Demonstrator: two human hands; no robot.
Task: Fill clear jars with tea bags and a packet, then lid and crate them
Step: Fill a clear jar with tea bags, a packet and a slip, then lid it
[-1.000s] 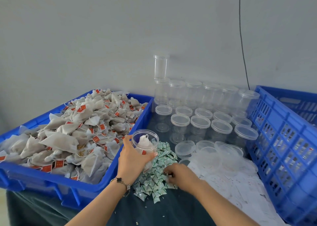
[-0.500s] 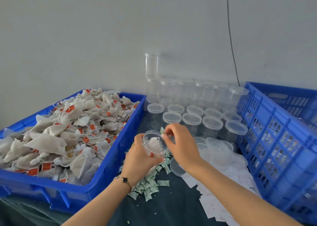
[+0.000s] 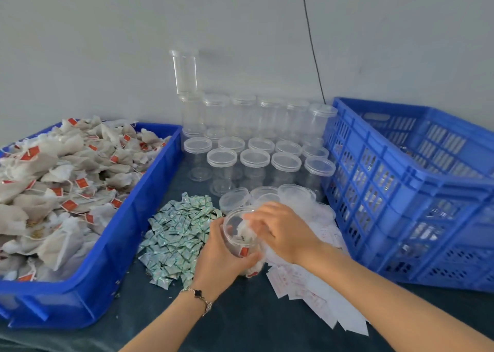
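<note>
My left hand [image 3: 220,260] grips a clear jar [image 3: 236,234] from the side, just above the dark table. The jar has no lid, and white tea bags with red tags show inside it. My right hand [image 3: 283,231] hovers at the jar's mouth, its fingers loosely stretched over the rim with nothing seen in them; it is motion-blurred. A pile of small green-and-white packets [image 3: 177,228] lies just left of the jar. Loose clear lids [image 3: 235,199] lie just behind my hands.
A blue tray [image 3: 149,218] heaped with tea bags [image 3: 66,177] fills the left. Several lidded empty jars [image 3: 254,159] stand in rows at the back, some stacked against the wall. A tall blue crate [image 3: 401,191] stands at the right. White paper slips [image 3: 323,301] lie under my right forearm.
My right hand took a packet from the pile and lifted it over the jar; now its fingers show nothing. Both hands and the jar have shifted right and lower.
</note>
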